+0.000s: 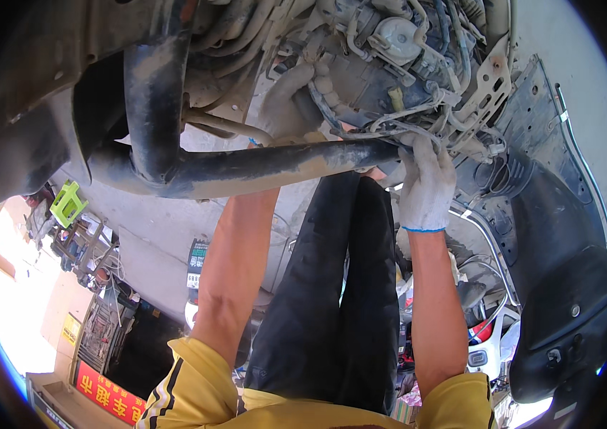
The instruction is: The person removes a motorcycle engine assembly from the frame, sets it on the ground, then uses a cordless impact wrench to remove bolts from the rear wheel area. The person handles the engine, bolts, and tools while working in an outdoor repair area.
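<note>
Setting: underside of a raised vehicle (389,64), dusty and grey, overhead.
Right hand (426,187): in a white knit glove, fingers curled onto thin hoses (396,118) beside the dark steel crossbar (275,163).
Left hand: hidden behind that crossbar; grip cannot be told.
Around: black plastic wheel-arch liner (568,243) at right.

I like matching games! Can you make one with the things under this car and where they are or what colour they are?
Things:
1. dusty black metal pipe
2. right hand in a white knit glove
3. small green plastic stool
4. black trouser legs

Matches:
a. far left, on the ground
b. between the two forearms
c. runs across, under the engine
d. touching grey cables

Pairs: 1-c, 2-d, 3-a, 4-b
</note>
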Action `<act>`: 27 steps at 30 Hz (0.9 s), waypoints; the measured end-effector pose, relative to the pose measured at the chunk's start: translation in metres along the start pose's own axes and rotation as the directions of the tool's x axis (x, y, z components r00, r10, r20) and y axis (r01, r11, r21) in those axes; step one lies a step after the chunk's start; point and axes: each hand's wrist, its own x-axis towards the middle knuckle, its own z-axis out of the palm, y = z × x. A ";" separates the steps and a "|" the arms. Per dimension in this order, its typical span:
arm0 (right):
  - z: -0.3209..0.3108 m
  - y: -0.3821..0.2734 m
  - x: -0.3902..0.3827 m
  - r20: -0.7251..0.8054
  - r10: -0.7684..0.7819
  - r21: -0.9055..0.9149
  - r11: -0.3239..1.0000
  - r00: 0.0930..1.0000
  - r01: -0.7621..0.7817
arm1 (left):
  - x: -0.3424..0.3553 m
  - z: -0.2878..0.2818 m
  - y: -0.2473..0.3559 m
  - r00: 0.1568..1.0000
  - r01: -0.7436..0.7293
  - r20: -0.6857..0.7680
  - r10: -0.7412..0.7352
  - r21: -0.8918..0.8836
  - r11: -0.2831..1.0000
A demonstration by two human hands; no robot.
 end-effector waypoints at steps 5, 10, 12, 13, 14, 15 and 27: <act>0.012 -0.010 0.005 -0.034 -0.055 -0.079 0.996 0.998 0.052 | 0.015 0.014 0.026 0.991 0.080 -0.123 -0.049 0.262 0.962; 0.015 -0.010 0.004 -0.053 -0.025 -0.032 0.999 0.998 0.023 | 0.029 0.002 0.012 0.999 -0.027 0.022 0.024 0.156 0.987; 0.014 -0.001 0.002 -0.059 -0.118 -0.077 0.991 0.991 0.113 | 0.028 -0.003 0.012 0.998 -0.023 0.053 0.016 0.147 0.989; 0.016 -0.001 0.002 -0.053 -0.176 -0.173 0.971 0.983 0.164 | 0.029 -0.002 0.014 0.997 -0.034 0.072 0.024 0.144 0.989; 0.021 -0.001 0.002 -0.077 -0.177 -0.205 0.966 0.981 0.159 | 0.027 -0.001 0.015 0.998 -0.066 0.010 0.066 0.218 0.974; 0.024 -0.003 0.001 -0.120 -0.176 -0.240 0.960 0.977 0.144 | 0.023 0.009 0.014 0.995 -0.079 -0.042 0.095 0.295 0.952; 0.076 0.032 0.016 -0.444 -0.500 -0.392 0.855 0.744 0.340 | -0.001 -0.006 0.022 0.924 -0.125 -0.198 0.328 0.654 0.746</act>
